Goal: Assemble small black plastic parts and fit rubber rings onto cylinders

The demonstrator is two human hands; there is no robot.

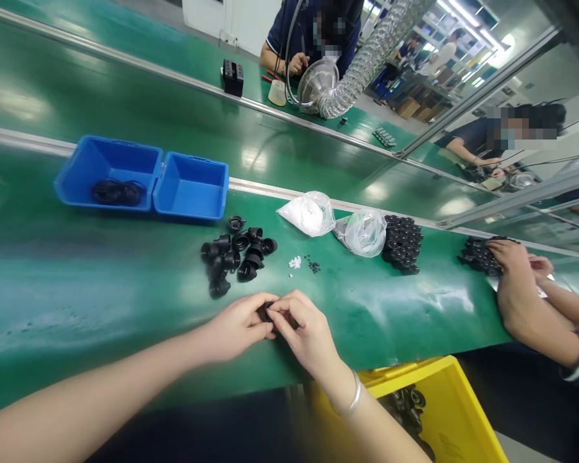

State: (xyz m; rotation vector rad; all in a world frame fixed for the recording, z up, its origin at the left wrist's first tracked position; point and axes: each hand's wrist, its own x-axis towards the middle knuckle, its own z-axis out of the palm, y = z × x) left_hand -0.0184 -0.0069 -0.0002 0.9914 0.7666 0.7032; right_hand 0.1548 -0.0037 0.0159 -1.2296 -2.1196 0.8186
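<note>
Near the front edge of the green bench, my left hand (238, 326) is closed around a small black plastic part (267, 311), mostly hidden by the fingers. My right hand (300, 321) meets it there, thumb and fingertips pinched against the same part; whether they hold a tiny piece too cannot be seen. Just beyond lies a loose group of black cylindrical plastic housings (253, 252). Small white pieces (295, 262) and tiny black pieces (313, 264) are scattered in two little piles to the right of the housings.
Two blue bins (192, 186) stand at the back left, one holding black coils (118, 191). Two plastic bags (313, 214) and stacked black parts (402, 244) line the back. A yellow crate (446, 405) is below right. A co-worker's hands (516, 263) work at far right.
</note>
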